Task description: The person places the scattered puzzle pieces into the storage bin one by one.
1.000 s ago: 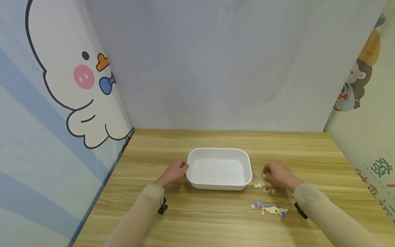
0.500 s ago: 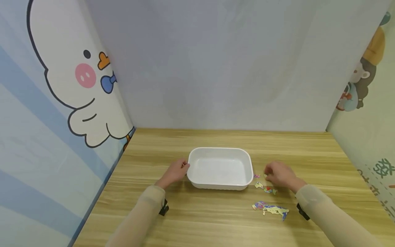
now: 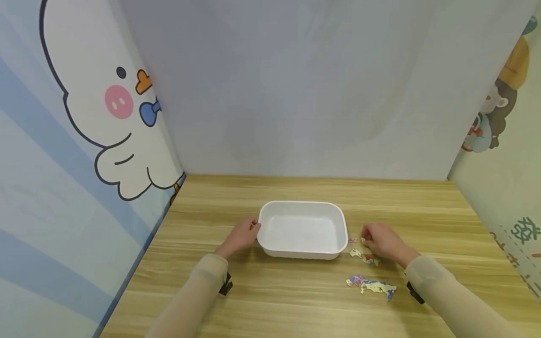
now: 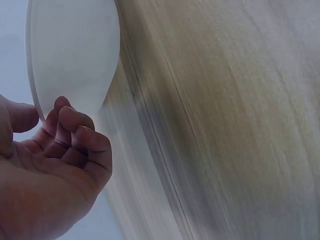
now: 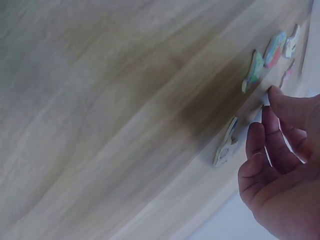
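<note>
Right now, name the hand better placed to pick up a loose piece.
Probably the right hand: it is beside the small coloured pieces. The left hand pinches the left end of the white tray, farther from them.

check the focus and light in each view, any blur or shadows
Head view: fairly even light, soft shadows on the table, puzzle pieces too small for fine detail; left wrist view: table soft and hazy, left hand clearer; right wrist view: table blurry with a darker patch near the puzzle pieces, right hand clearer.
</note>
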`<move>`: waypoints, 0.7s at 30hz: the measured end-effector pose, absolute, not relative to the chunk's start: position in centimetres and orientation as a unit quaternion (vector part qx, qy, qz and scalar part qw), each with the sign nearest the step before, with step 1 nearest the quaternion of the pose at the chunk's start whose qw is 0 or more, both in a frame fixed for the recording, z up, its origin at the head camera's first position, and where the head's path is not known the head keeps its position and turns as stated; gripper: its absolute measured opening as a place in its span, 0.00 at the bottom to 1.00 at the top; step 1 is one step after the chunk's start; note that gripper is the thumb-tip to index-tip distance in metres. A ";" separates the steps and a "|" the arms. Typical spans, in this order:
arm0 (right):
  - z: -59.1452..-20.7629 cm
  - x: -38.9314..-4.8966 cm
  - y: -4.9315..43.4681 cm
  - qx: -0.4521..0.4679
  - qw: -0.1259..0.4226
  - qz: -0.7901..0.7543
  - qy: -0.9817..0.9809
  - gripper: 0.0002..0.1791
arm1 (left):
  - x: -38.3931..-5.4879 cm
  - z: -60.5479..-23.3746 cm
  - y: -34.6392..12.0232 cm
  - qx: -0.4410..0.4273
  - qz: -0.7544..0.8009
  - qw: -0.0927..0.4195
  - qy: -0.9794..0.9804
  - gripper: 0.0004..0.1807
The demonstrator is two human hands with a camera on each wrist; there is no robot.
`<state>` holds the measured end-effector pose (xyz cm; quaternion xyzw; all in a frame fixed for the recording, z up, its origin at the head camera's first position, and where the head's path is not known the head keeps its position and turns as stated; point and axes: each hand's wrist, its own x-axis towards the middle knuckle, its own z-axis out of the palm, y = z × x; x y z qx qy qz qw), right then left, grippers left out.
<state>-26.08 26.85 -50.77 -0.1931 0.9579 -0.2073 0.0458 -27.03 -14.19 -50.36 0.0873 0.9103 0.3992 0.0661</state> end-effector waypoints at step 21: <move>-51.3 -26.4 27.0 -0.192 0.027 -0.241 0.951 0.07 | -27.0 -50.6 -14.2 0.080 0.416 0.063 0.903 0.10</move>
